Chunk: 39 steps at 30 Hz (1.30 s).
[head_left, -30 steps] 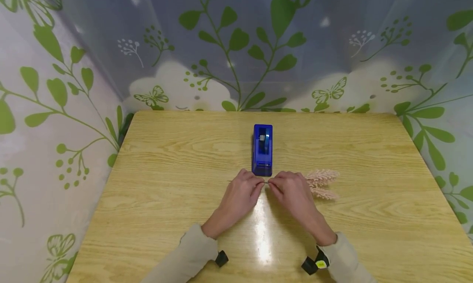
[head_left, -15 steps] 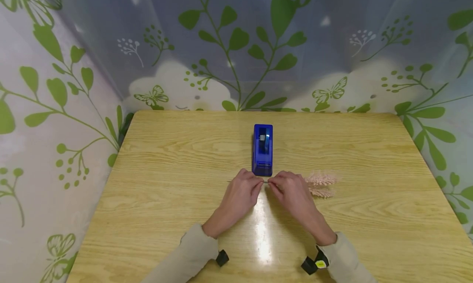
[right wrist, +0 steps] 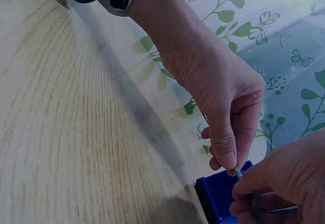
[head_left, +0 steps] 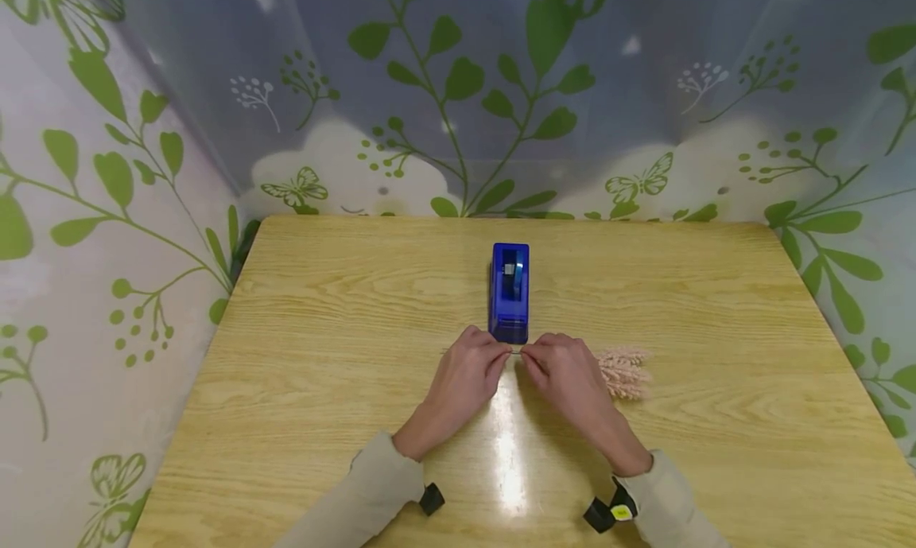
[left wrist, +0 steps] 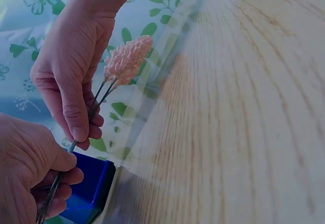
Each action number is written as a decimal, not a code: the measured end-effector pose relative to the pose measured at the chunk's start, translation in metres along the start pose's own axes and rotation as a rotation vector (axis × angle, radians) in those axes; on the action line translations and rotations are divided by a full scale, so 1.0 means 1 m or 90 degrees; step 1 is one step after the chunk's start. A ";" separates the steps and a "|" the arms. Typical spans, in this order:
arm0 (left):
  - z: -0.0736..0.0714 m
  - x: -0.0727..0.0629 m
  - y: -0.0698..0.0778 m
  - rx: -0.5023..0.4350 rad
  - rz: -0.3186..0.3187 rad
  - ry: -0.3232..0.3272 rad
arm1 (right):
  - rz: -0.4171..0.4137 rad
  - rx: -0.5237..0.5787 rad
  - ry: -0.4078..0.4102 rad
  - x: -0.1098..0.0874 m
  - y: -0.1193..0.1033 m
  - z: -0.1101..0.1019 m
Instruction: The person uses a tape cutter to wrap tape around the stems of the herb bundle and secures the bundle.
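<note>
My left hand (head_left: 467, 371) and right hand (head_left: 568, 373) meet near the middle of the table, fingertips close together. Each pinches thin dark stems of pink artificial flowers (head_left: 625, 373); the fluffy heads stick out to the right, beyond my right hand. In the left wrist view the stems (left wrist: 50, 196) run through both sets of fingers, and two pink heads (left wrist: 128, 60) show. A pale, shiny section of stem shows between the fingertips; whether it is wrapped in tape I cannot tell. Just behind the hands stands a blue tape dispenser (head_left: 510, 309).
The wood-grain table (head_left: 343, 293) spreads out on both sides of the hands. Behind it and at its sides hang patterned curtains (head_left: 458, 126) with green leaves and butterflies. Dark straps with small devices (head_left: 601, 514) sit at both wrists.
The pink heads have swung toward the front of the table and drawn closer together, as if the stems turned. Both hands keep almost the same place, still pinching the stems.
</note>
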State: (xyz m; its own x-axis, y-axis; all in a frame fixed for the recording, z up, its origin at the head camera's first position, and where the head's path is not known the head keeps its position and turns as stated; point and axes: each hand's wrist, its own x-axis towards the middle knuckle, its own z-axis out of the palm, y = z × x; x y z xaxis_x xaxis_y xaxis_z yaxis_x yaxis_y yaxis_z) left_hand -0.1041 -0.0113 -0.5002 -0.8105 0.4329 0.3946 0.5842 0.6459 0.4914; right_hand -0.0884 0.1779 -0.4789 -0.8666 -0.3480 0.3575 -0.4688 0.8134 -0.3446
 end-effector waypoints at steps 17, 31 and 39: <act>0.000 0.003 0.003 0.003 -0.012 0.003 | 0.002 0.018 0.018 0.003 0.002 -0.002; -0.001 0.005 -0.001 -0.007 0.004 0.022 | 0.017 -0.010 -0.006 0.000 0.003 0.001; 0.000 0.006 0.002 0.002 -0.016 0.012 | 0.002 -0.018 0.005 0.002 0.004 -0.001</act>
State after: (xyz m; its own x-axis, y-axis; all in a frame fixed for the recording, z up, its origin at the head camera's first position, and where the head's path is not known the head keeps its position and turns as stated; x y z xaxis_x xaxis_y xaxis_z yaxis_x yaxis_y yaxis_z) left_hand -0.1077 -0.0080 -0.4968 -0.8241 0.4040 0.3971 0.5633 0.6581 0.4995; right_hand -0.0922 0.1807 -0.4788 -0.8671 -0.3415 0.3627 -0.4604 0.8274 -0.3215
